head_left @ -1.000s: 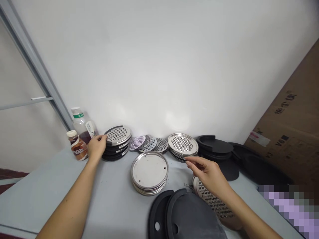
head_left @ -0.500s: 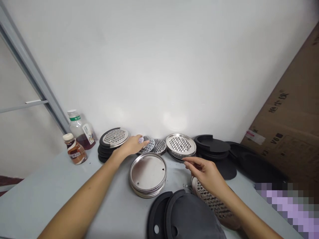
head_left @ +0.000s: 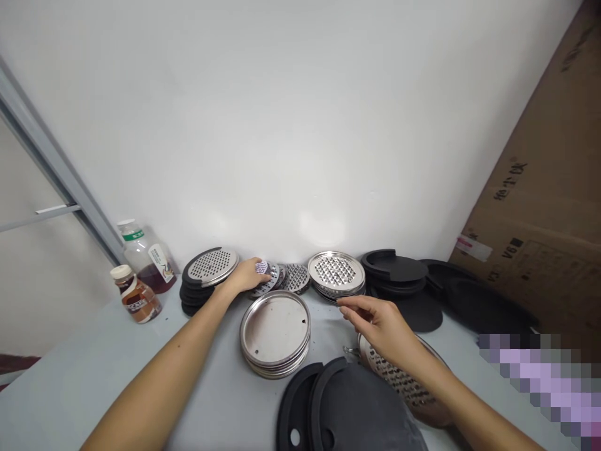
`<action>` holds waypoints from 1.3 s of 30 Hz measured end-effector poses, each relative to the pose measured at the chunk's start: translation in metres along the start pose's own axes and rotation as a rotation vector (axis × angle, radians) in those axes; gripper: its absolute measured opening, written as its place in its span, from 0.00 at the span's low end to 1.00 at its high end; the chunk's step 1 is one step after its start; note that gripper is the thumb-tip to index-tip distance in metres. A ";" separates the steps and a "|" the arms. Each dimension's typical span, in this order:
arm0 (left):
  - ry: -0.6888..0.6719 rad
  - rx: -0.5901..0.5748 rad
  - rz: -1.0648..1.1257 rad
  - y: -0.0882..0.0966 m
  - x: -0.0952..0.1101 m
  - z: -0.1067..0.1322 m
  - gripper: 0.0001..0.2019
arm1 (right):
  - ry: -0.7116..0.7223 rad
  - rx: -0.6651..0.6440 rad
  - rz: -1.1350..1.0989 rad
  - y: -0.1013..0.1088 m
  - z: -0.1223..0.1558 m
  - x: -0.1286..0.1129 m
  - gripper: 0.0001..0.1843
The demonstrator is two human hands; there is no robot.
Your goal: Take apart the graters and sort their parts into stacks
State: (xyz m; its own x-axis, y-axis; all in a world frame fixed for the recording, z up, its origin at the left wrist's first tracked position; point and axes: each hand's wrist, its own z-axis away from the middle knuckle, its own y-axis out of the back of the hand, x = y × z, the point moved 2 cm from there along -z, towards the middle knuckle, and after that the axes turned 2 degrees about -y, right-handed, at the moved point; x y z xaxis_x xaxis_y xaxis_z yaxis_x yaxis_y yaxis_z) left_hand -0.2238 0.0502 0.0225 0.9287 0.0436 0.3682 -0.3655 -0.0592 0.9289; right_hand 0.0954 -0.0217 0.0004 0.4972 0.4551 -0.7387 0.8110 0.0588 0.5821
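My left hand [head_left: 245, 275] reaches to the back of the grey table [head_left: 75, 382] and closes its fingers on a small perforated disc [head_left: 261, 268] from a heap of such discs [head_left: 293, 278]. My right hand [head_left: 378, 322] hovers with loosely curled, parted fingers and holds nothing, just in front of a stack of grater discs [head_left: 336, 273] and above a grater plate [head_left: 404, 382]. A stack of plain steel round trays [head_left: 275, 332] lies between my hands.
Left of my left hand is a stack of black rings topped by a grater disc [head_left: 206, 268], then two bottles [head_left: 141, 275]. Black round lids [head_left: 399, 269] sit at the back right, more black lids [head_left: 347, 407] at the front. A cardboard box [head_left: 544, 213] leans at the right.
My left hand left the stack of black rings and moved right to the heap of small discs, closing on one. My right hand barely moved.
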 end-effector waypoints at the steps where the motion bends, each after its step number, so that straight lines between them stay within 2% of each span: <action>1: -0.012 0.006 0.011 0.000 0.000 0.000 0.20 | -0.001 -0.002 -0.001 0.000 0.000 0.000 0.16; 5: -0.091 0.024 0.057 -0.002 0.001 0.002 0.23 | -0.006 -0.009 -0.012 -0.001 0.001 0.001 0.15; 10: -0.255 -0.018 0.089 0.000 -0.002 0.019 0.30 | -0.041 -0.011 -0.056 0.001 -0.008 -0.003 0.16; 14: -0.371 -0.029 0.074 0.004 -0.010 0.030 0.35 | -0.030 -0.115 0.025 -0.010 -0.045 -0.027 0.17; 16: -0.420 -0.038 0.055 0.004 -0.014 0.033 0.37 | -0.093 -0.212 0.104 -0.026 -0.073 -0.042 0.19; 18: -0.454 -0.038 0.026 0.001 -0.017 0.034 0.38 | -0.141 -0.256 0.146 -0.046 -0.102 -0.055 0.19; 22: -0.463 0.012 -0.061 -0.011 -0.026 0.039 0.37 | -0.297 -0.343 0.212 -0.086 -0.148 -0.060 0.17; 27: -0.444 0.098 -0.183 -0.026 -0.037 0.049 0.34 | -0.443 -0.428 0.234 -0.118 -0.168 -0.047 0.18; 33: -0.447 0.184 -0.361 -0.032 -0.035 0.049 0.28 | -0.475 -0.388 0.287 -0.133 -0.176 -0.038 0.19; 39: -0.417 0.238 -0.536 -0.035 -0.024 0.047 0.26 | -0.459 -0.332 0.329 -0.133 -0.179 -0.031 0.19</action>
State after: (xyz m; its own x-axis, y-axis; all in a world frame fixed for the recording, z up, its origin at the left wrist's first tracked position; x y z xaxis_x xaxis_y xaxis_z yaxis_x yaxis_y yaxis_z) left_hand -0.2306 0.0041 -0.0211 0.9405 -0.2541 -0.2256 0.1266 -0.3541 0.9266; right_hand -0.0837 0.1157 0.0068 0.8437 0.0748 -0.5316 0.4925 0.2862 0.8219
